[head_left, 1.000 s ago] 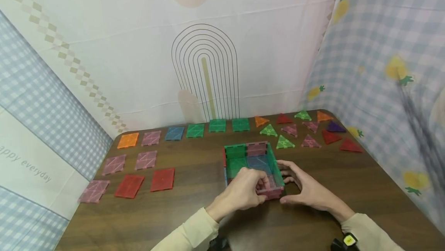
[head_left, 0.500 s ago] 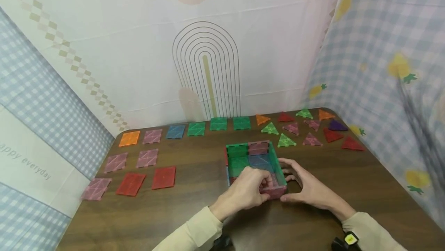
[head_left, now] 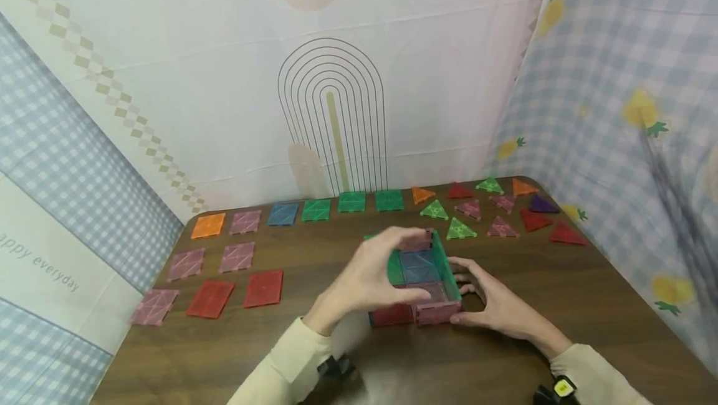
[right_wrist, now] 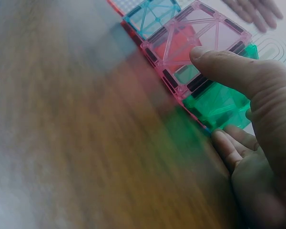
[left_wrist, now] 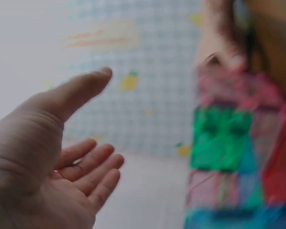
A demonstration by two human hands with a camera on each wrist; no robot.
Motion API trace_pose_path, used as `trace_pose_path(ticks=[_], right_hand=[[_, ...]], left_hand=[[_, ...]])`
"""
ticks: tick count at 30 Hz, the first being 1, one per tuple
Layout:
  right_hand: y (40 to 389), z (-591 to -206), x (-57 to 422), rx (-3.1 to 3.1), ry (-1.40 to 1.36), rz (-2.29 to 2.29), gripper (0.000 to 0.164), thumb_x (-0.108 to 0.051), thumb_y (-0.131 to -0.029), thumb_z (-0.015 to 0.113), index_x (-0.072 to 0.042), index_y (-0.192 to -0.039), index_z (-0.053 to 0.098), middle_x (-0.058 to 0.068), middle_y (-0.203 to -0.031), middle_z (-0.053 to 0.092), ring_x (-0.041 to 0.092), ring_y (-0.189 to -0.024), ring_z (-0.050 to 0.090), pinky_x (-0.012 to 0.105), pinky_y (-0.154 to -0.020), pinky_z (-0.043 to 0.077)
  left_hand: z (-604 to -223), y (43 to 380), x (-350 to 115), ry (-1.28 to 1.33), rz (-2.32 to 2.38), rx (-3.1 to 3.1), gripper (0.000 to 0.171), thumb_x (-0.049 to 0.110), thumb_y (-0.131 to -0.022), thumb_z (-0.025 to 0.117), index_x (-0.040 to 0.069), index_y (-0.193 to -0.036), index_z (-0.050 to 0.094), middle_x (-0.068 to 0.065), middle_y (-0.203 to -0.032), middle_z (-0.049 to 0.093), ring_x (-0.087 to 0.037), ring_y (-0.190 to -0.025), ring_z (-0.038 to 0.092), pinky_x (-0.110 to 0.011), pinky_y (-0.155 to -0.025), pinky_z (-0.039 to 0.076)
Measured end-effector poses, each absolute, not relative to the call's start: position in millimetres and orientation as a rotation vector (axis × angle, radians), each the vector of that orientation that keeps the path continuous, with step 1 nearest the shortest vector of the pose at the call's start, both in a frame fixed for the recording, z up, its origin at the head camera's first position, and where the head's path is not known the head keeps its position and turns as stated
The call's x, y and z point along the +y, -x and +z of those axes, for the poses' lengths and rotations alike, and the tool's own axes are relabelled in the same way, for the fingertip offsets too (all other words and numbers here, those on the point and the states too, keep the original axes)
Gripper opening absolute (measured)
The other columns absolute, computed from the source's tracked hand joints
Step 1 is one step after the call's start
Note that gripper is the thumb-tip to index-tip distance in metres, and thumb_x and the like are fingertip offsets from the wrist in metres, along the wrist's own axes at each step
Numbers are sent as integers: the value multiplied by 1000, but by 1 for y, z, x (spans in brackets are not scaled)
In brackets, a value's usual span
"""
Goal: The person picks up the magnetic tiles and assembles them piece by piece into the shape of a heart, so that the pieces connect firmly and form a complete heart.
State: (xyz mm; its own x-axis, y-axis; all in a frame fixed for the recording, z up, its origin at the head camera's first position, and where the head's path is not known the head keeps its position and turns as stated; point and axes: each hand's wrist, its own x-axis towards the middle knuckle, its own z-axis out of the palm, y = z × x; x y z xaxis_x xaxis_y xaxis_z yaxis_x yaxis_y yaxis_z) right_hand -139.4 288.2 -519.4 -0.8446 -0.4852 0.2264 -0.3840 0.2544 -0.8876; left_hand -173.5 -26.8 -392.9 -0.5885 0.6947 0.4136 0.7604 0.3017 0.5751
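An open-topped box of translucent magnetic tiles (head_left: pixel 437 313) stands on the wooden table, with green, pink and red walls and a blue tile (head_left: pixel 417 266) in its floor. My left hand (head_left: pixel 359 277) is raised over the box's left side, thumb and fingers spread apart, holding nothing and hiding part of the left wall. At the near right corner my right hand (head_left: pixel 499 302) holds the box. In the right wrist view its thumb lies against a pink tile (right_wrist: pixel 214 28), while the fingers are low by the green wall (right_wrist: pixel 221 105).
Flat square tiles lie to the left, among them a red tile (head_left: pixel 263 288) and an orange tile (head_left: pixel 208 225). A row with green tiles (head_left: pixel 351 201) runs along the back edge. Several triangle tiles (head_left: pixel 460 228) are spread at the back right. Patterned cloth (head_left: pixel 331 81) hangs behind the table.
My left hand has come out of the box's near side, lifted and moved left, its fingers opening away from the pink front tile. The right hand has stayed at the corner.
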Motion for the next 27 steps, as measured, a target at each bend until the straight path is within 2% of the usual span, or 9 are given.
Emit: trace_pose_path(ticks=[6, 11, 14, 17, 19, 21, 25, 27], right_hand=[[136, -518, 287, 2422, 785, -1662, 99, -17, -95, 92, -21, -173, 31, 14, -162, 50, 16, -138, 59, 27, -105, 54], [136, -517, 287, 2421, 755, -1661, 99, -18, -94, 93, -22, -173, 32, 12, -163, 49, 11, -137, 58, 26, -106, 54], [137, -517, 287, 2408, 755, -1660, 99, -18, -94, 92, -22, -173, 32, 12, -166, 47, 12, -138, 58, 26, -106, 54], [137, -518, 287, 2396, 768, -1658, 100, -17, -95, 92, -21, -173, 31, 13, -166, 46, 14, -139, 58, 27, -106, 54], [137, -518, 286, 2396, 775, -1652, 100, -17, -95, 92, -20, -174, 30, 13, -165, 47, 15, -139, 58, 27, -107, 54], [138, -518, 286, 2395, 776, -1652, 100, -17, -95, 92, -19, -173, 31, 13, -164, 49, 16, -139, 58, 27, -107, 54], [137, -517, 287, 2399, 765, -1656, 100, -17, -94, 92, -21, -173, 31, 12, -163, 49, 15, -139, 58, 26, -107, 54], [137, -517, 287, 2401, 759, -1666, 100, -16, -94, 92, -22, -173, 31, 13, -163, 49, 14, -139, 58, 26, -107, 54]], left_hand=[[-369, 189, -79, 1261, -1257, -2333, 96, 26, -80, 104, 10, -160, 55, -3, -158, 62, -23, -145, 60, -41, -121, 49], [-374, 194, -141, 1121, -1317, -2364, 93, 18, -80, 104, 12, -160, 56, -3, -157, 64, -29, -144, 61, -48, -120, 50], [-388, 192, -179, 1048, -1280, -2421, 94, 16, -80, 104, 12, -161, 56, -5, -157, 64, -30, -144, 62, -44, -120, 50], [-412, 190, -215, 950, -1226, -2519, 94, 20, -81, 103, 15, -162, 55, -3, -158, 64, -29, -145, 61, -31, -121, 47], [-428, 188, -238, 869, -1207, -2597, 94, 21, -82, 103, 18, -163, 54, -2, -158, 64, -28, -146, 60, -30, -121, 46], [-445, 188, -260, 791, -1197, -2663, 93, 24, -84, 102, 18, -163, 53, -3, -159, 64, -29, -148, 59, -38, -121, 48], [-464, 188, -291, 680, -1157, -2768, 89, 26, -88, 98, 13, -163, 52, -11, -160, 62, -39, -148, 57, -64, -118, 47], [-468, 191, -299, 666, -1098, -2809, 86, 25, -91, 96, 10, -163, 52, -15, -159, 61, -44, -147, 57, -69, -116, 47]])
